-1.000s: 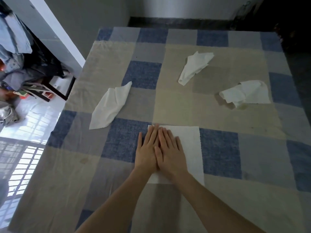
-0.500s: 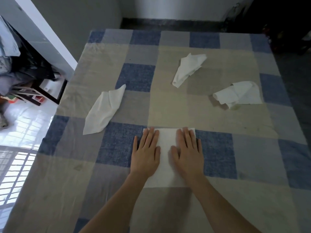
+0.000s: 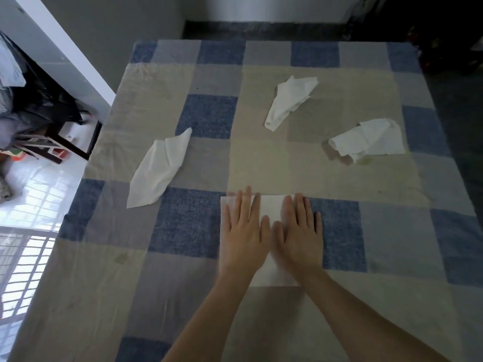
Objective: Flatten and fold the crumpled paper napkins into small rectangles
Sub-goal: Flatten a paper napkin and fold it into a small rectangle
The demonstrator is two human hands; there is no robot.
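A flat white napkin (image 3: 269, 209) lies on the checked tablecloth (image 3: 203, 121) near the front middle. My left hand (image 3: 243, 236) and my right hand (image 3: 300, 236) both rest palm-down on it, side by side, thumbs nearly touching, fingers stretched out flat. The hands cover most of the napkin. Three crumpled white napkins lie beyond: one at the left (image 3: 159, 168), one at the far middle (image 3: 290, 100), one at the right (image 3: 368, 139).
The table's left edge drops to a bright tiled floor (image 3: 34, 194). A dark chair or rack (image 3: 52, 121) with clothes stands past the far left corner. A grey wall (image 3: 117, 35) runs behind the table.
My hands spread apart across the napkin half a second ago and have since drawn back together near its middle. The view has shifted slightly.
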